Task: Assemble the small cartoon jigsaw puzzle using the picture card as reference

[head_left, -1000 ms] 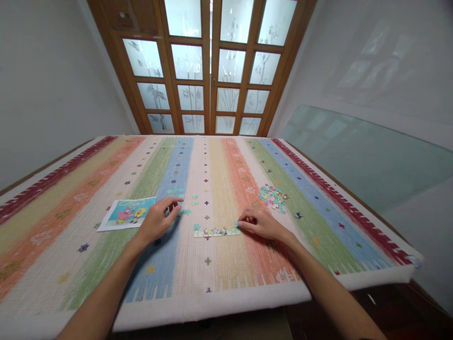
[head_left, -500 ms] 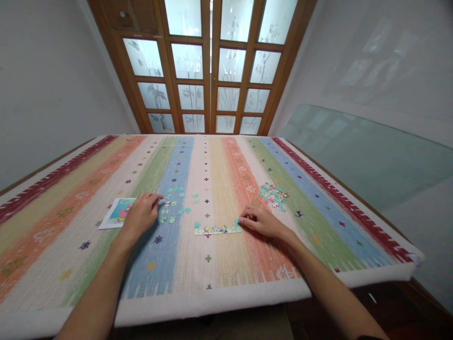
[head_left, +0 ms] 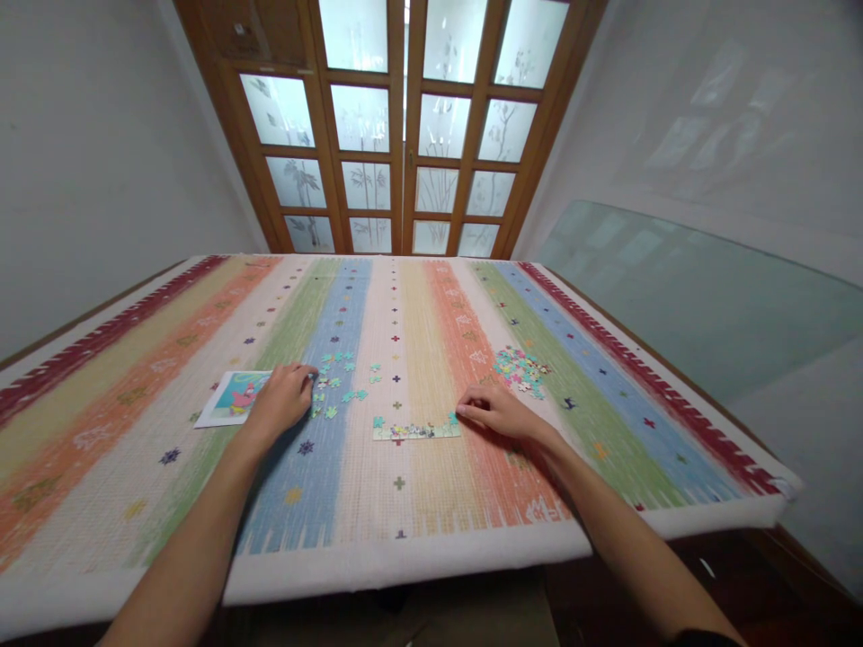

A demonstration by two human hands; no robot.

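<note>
A cloth (head_left: 431, 539) covers the worktop before me. My left hand (head_left: 280, 403) rests on it, with the picture card (head_left: 229, 398) just to its left and the loose pieces (head_left: 337, 382) scattered just to its right. Further right and nearer me lies the joined strip (head_left: 416, 431). My right hand (head_left: 495, 413) is at its right end. Behind that hand sits a heap of pieces (head_left: 518, 370). Doors (head_left: 404, 135) stand beyond the far edge, and a glass sheet (head_left: 674, 296) leans off to the right.

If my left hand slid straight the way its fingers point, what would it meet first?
Likely the loose teal jigsaw pieces just beyond the left hand, on the striped woven cloth.
</note>
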